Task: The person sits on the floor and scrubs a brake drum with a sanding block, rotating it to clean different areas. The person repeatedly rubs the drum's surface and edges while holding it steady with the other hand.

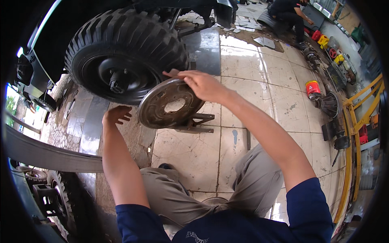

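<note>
Brown-grey disc (158, 102), black tyre (121, 38), cream tiles (243, 91)

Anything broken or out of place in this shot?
Yes, the floor. Near the crouching person, a broken tile piece lies loose by a dark patch, with more shards scattered beyond. It looks odd because the nearer tiles lie flat. The metal disc at the right hand looks stained; no break visible.

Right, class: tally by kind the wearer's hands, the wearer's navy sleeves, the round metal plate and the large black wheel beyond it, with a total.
Left hand and right hand: 2
Navy sleeves: 2
Round metal plate: 1
Large black wheel: 1
Total: 6
</note>
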A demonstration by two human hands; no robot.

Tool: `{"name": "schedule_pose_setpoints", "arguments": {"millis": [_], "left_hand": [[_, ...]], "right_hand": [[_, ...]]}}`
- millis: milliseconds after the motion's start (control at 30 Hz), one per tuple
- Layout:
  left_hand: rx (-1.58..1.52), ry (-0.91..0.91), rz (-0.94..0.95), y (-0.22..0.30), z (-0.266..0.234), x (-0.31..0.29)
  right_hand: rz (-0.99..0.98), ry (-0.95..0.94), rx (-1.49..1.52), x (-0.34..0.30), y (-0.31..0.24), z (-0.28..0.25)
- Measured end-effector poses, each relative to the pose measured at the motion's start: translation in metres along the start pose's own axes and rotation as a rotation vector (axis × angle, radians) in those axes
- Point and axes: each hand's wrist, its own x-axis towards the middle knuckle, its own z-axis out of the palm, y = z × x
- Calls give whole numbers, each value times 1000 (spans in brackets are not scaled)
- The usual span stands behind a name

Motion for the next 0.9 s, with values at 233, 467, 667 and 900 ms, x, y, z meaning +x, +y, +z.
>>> {"name": "schedule_pose_setpoints", "arguments": {"millis": [233,467,667,900], "left_hand": [[-50,-30,78,7,-5,1],[-49,-7,-12,5,-7,-6],[-39,-27,9,15,-7,-5],[-30,13,-67,14,-5,-10]], "right_hand": [[43,82,-291,-12,17,2],[459,-323,-488,2,6,-7],[-79,44,-320,3,5,4],[38,-8,-406,-4,11,6]]}}
